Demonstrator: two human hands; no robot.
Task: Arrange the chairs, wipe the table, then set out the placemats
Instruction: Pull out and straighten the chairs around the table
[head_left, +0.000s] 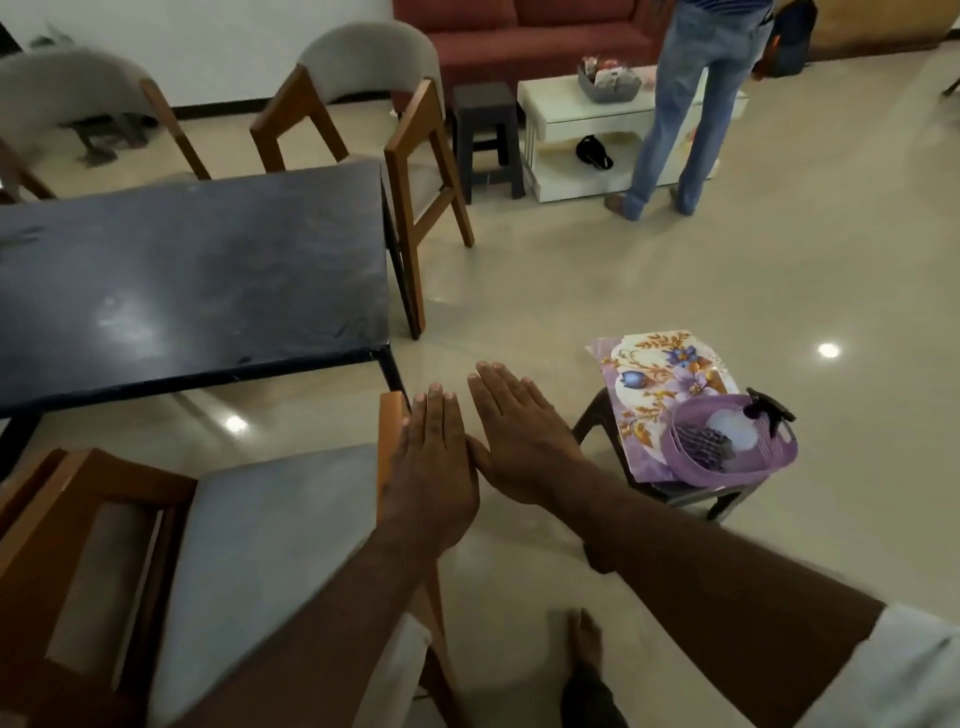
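The dark table (192, 270) fills the left middle of the scene, its top bare and glossy. At its far side stand 2 chairs with grey curved backs: one (374, 130) at the far right corner, the other (72, 104) further left and blurred. A third chair (249, 561) with a grey seat and wooden arms sits nearest, at the lower left, apart from the table. To the right, a small dark stool (685, 493) carries floral placemats (660, 384); a purple basket (727, 447) rests on them, holding what may be a cloth and a spray bottle, though that is hard to make out. Both hands are held out flat, palms down, fingers straight and together, holding nothing. The left hand (431, 467) hovers over the near chair's right arm; the right hand (524, 436) lies just beside it, their thumbs side by side.
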